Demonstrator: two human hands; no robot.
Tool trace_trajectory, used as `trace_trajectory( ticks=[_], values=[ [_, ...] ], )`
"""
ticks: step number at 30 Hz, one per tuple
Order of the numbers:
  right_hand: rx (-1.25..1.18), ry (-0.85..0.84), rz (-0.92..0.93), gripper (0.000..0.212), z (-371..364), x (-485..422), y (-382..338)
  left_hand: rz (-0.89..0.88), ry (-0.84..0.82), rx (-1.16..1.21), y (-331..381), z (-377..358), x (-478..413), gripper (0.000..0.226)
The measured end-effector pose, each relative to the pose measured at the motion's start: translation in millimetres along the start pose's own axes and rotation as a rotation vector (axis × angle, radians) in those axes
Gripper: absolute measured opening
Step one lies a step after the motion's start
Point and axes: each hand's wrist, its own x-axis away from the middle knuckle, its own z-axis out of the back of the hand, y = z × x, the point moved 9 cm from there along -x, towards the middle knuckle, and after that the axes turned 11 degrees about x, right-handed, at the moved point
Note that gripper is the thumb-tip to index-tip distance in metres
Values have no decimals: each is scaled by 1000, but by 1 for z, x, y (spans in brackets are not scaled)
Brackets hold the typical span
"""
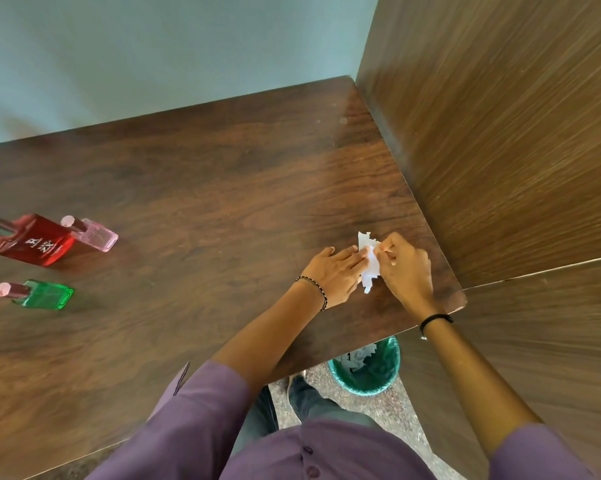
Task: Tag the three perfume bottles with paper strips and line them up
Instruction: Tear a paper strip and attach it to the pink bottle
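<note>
Three perfume bottles stand at the far left of the wooden table (205,188): a large red bottle (32,242), a small pink bottle (94,234) touching its right side, and a small green bottle (44,294) nearer to me. None shows a paper tag. At the table's right corner lies white paper (370,263) with ragged edges. My left hand (333,275) presses flat on its left side. My right hand (404,263) pinches the paper at its upper part.
A tall wooden panel (500,133) rises along the table's right edge. Below the table's near right corner stands a green waste bin (378,370) holding paper scraps. A pale wall (153,46) backs the table.
</note>
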Motion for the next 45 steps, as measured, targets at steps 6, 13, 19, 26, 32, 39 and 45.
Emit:
trace_trajectory(
  ticks=[6,13,19,26,32,39,45],
  values=[
    [-60,-31,-44,13,-2,1,2,16,-8,-15,1,7,-7,38],
    [-130,-57,-142,12,3,-4,15,32,-29,-29,2,9,-5,40],
    [-438,-46,-278,11,3,2,37,26,-32,-42,0,4,-6,41],
    [-474,7,-135,11,17,15,1,194,85,461,-21,15,2,43],
    [-290,14,256,4,11,16,-78,870,475,1675,-75,18,55,38],
    [-205,-50,546,12,-24,12,-151,995,705,1903,-119,25,109,10],
    [-213,-161,665,16,-59,8,-209,1095,945,1913,-154,22,159,12]
  ],
)
